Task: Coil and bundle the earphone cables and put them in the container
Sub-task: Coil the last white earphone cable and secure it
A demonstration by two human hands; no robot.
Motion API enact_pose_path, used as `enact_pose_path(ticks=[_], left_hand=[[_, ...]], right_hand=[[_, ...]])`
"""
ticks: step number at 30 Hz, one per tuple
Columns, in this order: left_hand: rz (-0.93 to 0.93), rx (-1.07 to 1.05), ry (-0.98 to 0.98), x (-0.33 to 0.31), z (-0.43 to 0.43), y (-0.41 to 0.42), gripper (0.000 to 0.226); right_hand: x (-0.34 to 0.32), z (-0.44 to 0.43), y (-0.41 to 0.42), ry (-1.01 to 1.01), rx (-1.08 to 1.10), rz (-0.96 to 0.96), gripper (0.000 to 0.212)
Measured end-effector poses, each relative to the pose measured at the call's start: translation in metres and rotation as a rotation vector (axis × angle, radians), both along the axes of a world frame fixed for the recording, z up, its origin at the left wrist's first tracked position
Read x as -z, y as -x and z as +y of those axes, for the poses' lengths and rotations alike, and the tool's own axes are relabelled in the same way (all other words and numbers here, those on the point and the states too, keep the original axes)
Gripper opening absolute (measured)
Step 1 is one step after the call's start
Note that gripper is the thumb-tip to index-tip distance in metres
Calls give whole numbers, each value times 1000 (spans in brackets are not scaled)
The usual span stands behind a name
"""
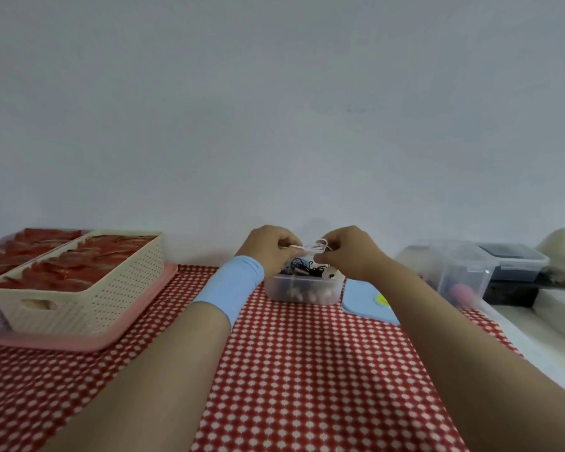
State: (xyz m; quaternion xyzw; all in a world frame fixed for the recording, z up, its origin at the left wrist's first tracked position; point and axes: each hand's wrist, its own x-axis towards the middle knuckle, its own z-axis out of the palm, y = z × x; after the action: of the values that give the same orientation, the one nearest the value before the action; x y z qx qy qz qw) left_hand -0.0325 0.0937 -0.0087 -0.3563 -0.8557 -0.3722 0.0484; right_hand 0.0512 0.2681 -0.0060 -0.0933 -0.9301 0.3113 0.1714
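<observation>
A: What do the hands hold now?

B: The left hand (271, 247) and the right hand (349, 252) both pinch the thin white earphone cable (313, 246) with curled fingers, just above the small clear plastic container (302, 290), where dark cables (304, 267) already lie.

A: Which step is it?

B: I think it is the coiling, near its end. Next the loops need tying, then lowering into the container on the red checked table (307, 370), beside the light blue lid (366, 305).

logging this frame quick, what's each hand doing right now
Left hand: closed, pinching the white earphone cable.
Right hand: closed, pinching the same cable.
</observation>
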Motion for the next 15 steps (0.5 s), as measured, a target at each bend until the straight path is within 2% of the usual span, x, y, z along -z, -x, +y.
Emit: enact_pose_path(ticks=[5,9,10,12,15], left_hand=[[47,-48,87,1,22,34,13],[11,-90,323,15,24,57,18],[19,-89,423,17,23,58,23],[112,-98,562,19,21,60,35],[159,-61,408,22,21,56,44]], right_hand=[[0,13,40,-119,22,-51,13],[15,27,54,-128,5,-124,47],[17,29,53,-133,1,-111,48],[18,32,54,-121,0,-43,36],[20,30,51,-118,3,-26,19]])
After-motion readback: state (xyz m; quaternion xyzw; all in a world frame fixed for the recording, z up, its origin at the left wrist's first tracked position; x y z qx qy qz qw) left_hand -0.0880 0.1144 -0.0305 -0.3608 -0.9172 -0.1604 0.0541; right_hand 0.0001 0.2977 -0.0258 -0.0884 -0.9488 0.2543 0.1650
